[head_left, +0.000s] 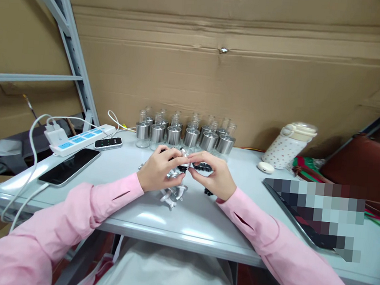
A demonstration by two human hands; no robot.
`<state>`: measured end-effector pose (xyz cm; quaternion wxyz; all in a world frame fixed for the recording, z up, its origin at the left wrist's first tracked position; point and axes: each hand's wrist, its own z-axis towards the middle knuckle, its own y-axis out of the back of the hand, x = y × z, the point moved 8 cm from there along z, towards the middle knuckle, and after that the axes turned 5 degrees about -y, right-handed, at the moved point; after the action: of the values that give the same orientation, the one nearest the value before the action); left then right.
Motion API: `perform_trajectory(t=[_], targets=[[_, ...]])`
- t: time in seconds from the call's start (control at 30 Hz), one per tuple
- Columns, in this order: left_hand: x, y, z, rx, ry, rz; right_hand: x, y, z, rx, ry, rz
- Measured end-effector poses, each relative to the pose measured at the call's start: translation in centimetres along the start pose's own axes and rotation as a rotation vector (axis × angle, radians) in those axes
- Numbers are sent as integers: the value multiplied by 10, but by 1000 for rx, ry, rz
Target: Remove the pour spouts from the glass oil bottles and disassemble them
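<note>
Both hands meet in the middle of the table around a small silver-and-black fitting (184,165). My left hand (162,170) pinches it from the left, thumb and fingers closed. My right hand (216,176) grips it from the other side between thumb and index finger. Fingers cover much of the fitting, so its exact kind is unclear. Below and behind my left hand lies a loose pile of shiny silver pieces (171,198). Small black pieces (203,166) show behind my right hand, and a few more by its wrist.
Glass bottles with metal sleeves (191,137) stand in rows at the back. To the left lie a power strip (83,140), a phone (70,167), a small black device (108,143) and white cables. A dotted tumbler (286,146), a white case (266,167) and a blurred-out flat object (303,214) are right.
</note>
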<state>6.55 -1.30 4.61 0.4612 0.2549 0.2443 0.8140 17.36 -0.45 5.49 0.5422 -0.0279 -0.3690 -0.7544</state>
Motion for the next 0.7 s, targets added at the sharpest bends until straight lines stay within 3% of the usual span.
perform_trajectory(t=[0.2, 0.33, 0.53, 0.7], targets=[[0, 2, 1, -2, 8, 31, -2, 6, 5, 29, 6, -22], [-2, 3, 2, -5, -7, 56, -33, 28, 9, -39, -84, -204], [-2, 1, 2, 1, -26, 59, -102, 19, -1, 326, -210, -573], [-2, 1, 2, -5, -36, 63, -120, 14, -8, 445, -300, -661]])
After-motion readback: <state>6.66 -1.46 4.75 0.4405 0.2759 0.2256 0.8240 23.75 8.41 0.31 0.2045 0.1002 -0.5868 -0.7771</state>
